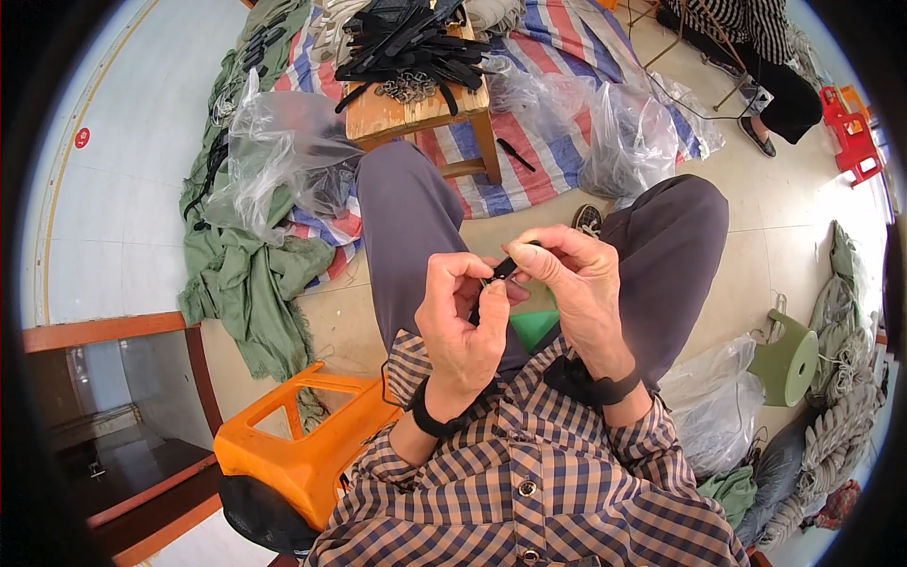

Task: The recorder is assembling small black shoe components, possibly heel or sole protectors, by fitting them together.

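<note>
Above my lap, my left hand [461, 326] and my right hand [574, 282] meet at a short black strap [506, 268]. My right thumb and forefinger pinch its upper end. The left fingertips close on its lower end, where a small bit of metal glints, too small to make out. Beyond my knees stands a wooden stool [397, 120] heaped with black straps [416, 47]. A cluster of small metal rings or buckles [408, 87] lies at the near edge of the heap.
An orange plastic stool [283, 444] stands at my left, a green one [789, 359] at my right. Clear plastic bags [628, 142] lie on a striped sheet [557, 180]. Green cloth [250, 283] spreads at left. Another person's legs [789, 94] show at far right.
</note>
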Available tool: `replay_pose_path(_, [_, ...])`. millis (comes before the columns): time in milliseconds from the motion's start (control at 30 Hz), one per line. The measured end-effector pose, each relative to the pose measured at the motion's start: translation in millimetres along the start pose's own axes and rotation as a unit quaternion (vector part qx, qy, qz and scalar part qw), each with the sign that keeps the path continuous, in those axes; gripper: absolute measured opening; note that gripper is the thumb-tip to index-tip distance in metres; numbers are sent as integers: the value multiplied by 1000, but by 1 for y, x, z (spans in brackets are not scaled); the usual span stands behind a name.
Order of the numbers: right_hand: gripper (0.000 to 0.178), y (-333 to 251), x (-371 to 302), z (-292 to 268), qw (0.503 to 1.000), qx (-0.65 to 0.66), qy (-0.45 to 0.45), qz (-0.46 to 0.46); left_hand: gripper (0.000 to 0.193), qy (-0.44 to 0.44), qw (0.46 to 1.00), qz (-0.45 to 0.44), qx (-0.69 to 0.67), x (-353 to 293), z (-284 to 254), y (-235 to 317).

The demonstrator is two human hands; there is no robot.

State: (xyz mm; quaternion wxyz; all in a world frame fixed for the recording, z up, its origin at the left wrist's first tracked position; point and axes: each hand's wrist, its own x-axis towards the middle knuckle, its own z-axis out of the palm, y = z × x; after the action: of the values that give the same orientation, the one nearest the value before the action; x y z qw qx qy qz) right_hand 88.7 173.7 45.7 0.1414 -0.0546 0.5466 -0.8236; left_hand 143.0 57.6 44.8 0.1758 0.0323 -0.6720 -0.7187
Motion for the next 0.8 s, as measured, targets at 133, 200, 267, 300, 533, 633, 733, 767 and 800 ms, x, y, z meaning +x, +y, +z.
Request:
replay_pose_path(133, [13,4,3,-6,999,44,2,15,16,1,1000,-7,19,-1,5,4])
replay_pose_path(200, [13,5,3,-6,992,113,-11,55,17,-2,999,3,35,-3,5,5])
replay_pose_path(267, [13,4,3,-9,979,181,-27,94,19,3,994,47,96,-6,4,4])
replay_pose_path(300, [14,4,3,-10,975,193,-34,105,19,2,994,56,94,-5,5,3])
replay_pose_path(533, [14,4,3,-14,967,214,-46,129,20,-27,991,71,115,-8,6,2])
replay_pose_path(633, [15,3,3,-16,966,213,-42,141,21,-28,989,83,122,-8,8,2])
replay_pose_path(733, [16,4,3,-19,955,241,-57,162,25,4,979,123,162,-9,9,-1])
replay_pose_path(767, [16,4,3,-19,955,242,-55,161,25,3,975,143,173,-9,8,-1])
replay_pose_path(800, [17,5,3,-20,951,253,-64,164,26,3,969,163,183,-9,8,-1])
